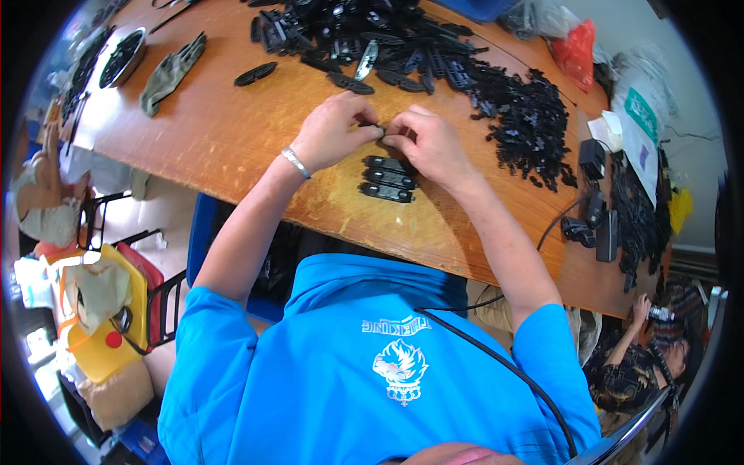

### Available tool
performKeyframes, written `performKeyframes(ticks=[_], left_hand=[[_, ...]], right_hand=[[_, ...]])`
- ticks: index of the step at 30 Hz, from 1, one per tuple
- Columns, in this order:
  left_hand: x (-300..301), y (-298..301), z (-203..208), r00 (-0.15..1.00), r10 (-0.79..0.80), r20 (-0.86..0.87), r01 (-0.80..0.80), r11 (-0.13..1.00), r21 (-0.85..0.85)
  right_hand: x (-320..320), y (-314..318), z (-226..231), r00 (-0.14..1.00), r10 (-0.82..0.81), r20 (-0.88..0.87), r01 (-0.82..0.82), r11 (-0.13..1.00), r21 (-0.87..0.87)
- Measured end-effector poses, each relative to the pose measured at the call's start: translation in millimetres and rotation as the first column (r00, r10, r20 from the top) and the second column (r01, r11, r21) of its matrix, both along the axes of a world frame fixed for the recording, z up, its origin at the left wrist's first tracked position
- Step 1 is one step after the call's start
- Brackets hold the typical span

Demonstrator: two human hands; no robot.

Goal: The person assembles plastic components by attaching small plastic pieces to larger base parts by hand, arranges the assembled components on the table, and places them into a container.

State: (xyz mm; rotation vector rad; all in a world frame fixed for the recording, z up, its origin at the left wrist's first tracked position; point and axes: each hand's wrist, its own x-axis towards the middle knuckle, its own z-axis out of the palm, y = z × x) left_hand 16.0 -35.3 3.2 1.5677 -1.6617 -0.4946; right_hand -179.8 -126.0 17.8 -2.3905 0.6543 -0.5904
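Observation:
My left hand (332,133), with a silvery bracelet at the wrist, and my right hand (432,146) meet over the wooden table (256,139). The fingertips of both are pinched on a small black plastic part (377,127), mostly hidden between them. Just below my hands, a short row of three dark elongated plastic pieces (387,178) lies on the tabletop. Beyond my fingers spreads a heap of long black plastic pieces (333,35); a single curved one (255,74) sits apart to its left. Right of my right hand is a pile of small black parts (531,116).
A grey glove (172,74) and a metal bowl of black parts (122,58) are at the far left. Black adapters with cables (604,225) lie on the right, near plastic bags (639,101). Other people sit at left and lower right. A yellow chair (116,310) stands left.

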Motion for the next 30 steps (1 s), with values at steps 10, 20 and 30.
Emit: performKeyframes(ticks=[10, 20, 30], left_hand=[[0, -13, 12, 0.998, 0.05, 0.027, -0.056, 0.958, 0.28], [6, 3, 15, 0.968, 0.185, 0.168, -0.181, 0.983, -0.04], [30, -24, 6, 0.817, 0.32, 0.479, -0.24, 0.945, -0.222]], right_hand=[[16, -17, 7, 0.921, -0.119, -0.371, 0.176, 0.977, 0.123], [-99, -48, 22, 0.887, -0.399, -0.233, 0.257, 0.846, -0.467], [-101, -63, 20, 0.898, -0.296, -0.327, 0.107, 0.866, -0.489]])
